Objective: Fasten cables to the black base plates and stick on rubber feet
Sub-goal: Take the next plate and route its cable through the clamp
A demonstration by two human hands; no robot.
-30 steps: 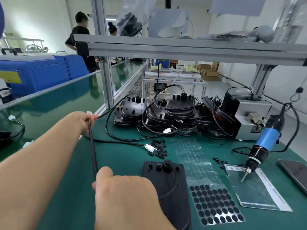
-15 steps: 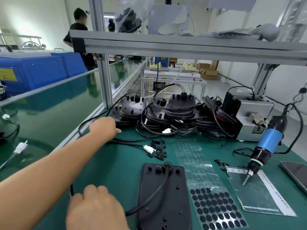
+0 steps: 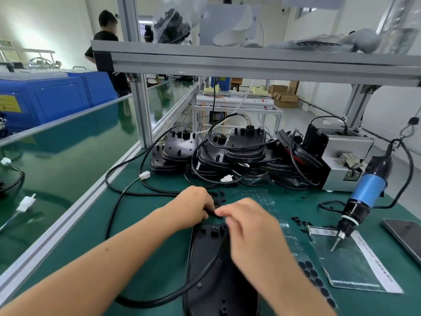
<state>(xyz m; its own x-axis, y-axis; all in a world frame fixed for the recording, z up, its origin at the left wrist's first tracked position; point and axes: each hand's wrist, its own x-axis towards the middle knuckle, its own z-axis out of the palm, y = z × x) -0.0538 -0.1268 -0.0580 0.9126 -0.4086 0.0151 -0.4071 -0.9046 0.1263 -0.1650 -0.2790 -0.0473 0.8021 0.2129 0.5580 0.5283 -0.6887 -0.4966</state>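
Your left hand (image 3: 193, 207) and right hand (image 3: 251, 226) meet just above the far end of the black base plate (image 3: 205, 258), which lies at the near edge of the green bench (image 3: 148, 224). Your left fingers pinch a small black part; the right hand's grip cannot be determined. The black cable (image 3: 200, 277) crosses the plate. The sheet of rubber feet (image 3: 312, 273) lies just right of the plate.

No text can be read anywhere in the view. The yellow label (image 3: 8, 103) on the blue machine (image 3: 54, 96) carries print too small to make out, and the white strip (image 3: 373, 262) along the plastic bag (image 3: 348, 265) shows only blurred dark characters.
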